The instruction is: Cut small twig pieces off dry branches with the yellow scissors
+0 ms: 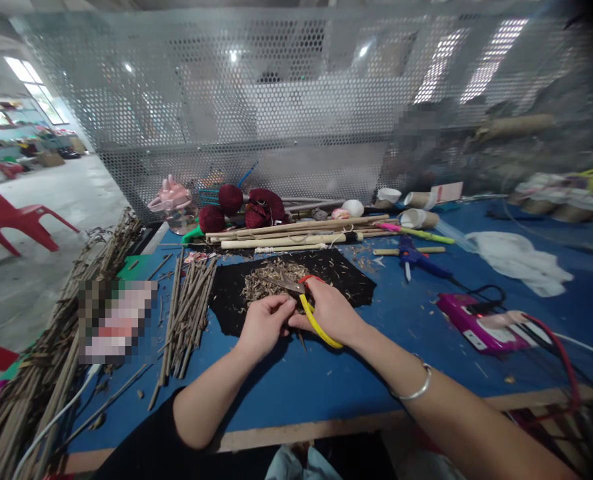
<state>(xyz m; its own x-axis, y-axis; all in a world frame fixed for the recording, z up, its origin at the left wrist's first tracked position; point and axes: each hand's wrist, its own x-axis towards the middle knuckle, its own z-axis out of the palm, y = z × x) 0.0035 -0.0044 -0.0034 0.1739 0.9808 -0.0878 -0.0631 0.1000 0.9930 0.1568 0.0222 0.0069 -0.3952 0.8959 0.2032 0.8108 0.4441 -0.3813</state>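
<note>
Scissors are gripped in the right hand above dried scraps on black cloth; the left hand is held pinched beside it, its contents hidden

Craft workshop: glue gun, bundled sticks, worktable.

My two hands work close together, mid-view from the head camera.
I have the left hand in a pinch, thumb and forefinger tips together, its forearm slanting up from lower left; my right hand is curled in a grip, thumb towards the left fingertips (contact is hard to judge from here), the right forearm reaching in from lower right.
</note>
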